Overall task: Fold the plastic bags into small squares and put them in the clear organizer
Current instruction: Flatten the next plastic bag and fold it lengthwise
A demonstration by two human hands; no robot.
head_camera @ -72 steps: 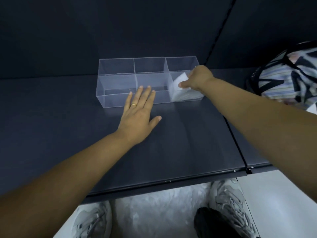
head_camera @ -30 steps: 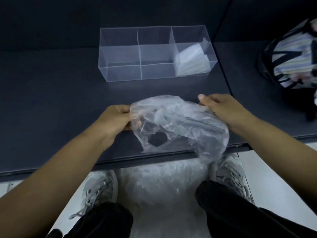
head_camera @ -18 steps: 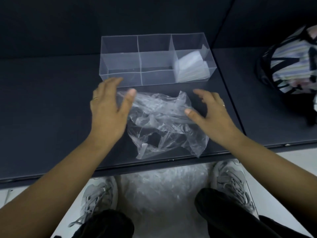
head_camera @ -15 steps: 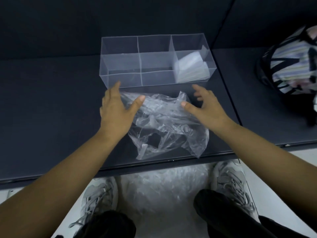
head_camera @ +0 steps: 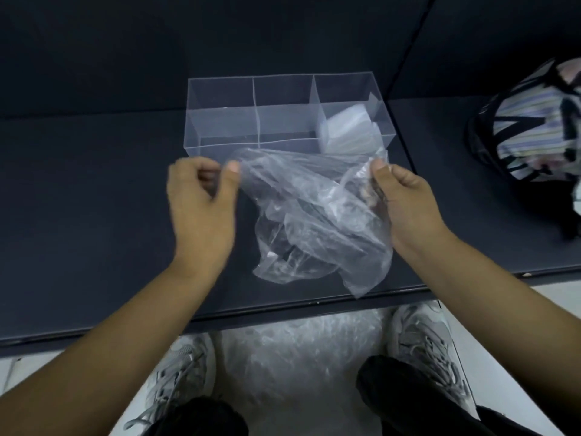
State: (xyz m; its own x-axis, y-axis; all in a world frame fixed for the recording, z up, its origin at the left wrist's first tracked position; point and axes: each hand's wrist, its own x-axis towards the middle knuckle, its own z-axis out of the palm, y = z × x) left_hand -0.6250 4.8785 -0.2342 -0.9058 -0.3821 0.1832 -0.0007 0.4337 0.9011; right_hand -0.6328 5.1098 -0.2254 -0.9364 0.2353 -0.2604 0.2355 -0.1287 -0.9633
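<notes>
Both hands have closed since half a second ago. Then they hovered spread above the crumpled bag; now each pinches its far edge and has raised it. The left hand (head_camera: 201,212) has its fingers (head_camera: 204,171) curled in, thumb pressed toward them, holding the upper left corner of the clear plastic bag (head_camera: 317,221). The right hand (head_camera: 408,206) holds the upper right corner in the same narrow pinch, with some of its fingers showing dimly through the film. The bag is stretched between the two hands, wrinkled and not yet folded. Its lower part drapes toward the near edge of the dark tabletop (head_camera: 94,199); whether the bottom touches the surface I cannot tell. Just behind the bag's top edge stands the clear organizer (head_camera: 220,130), three compartments in a row. Its right compartment holds a folded plastic bag (head_camera: 349,130), a whitish square lying tilted. A striped fabric bag (head_camera: 534,121) rests at the far right of the tabletop. On the floor below the near edge, a heap of plastic bags (head_camera: 298,357) sits between two grey sneakers (head_camera: 179,372).
</notes>
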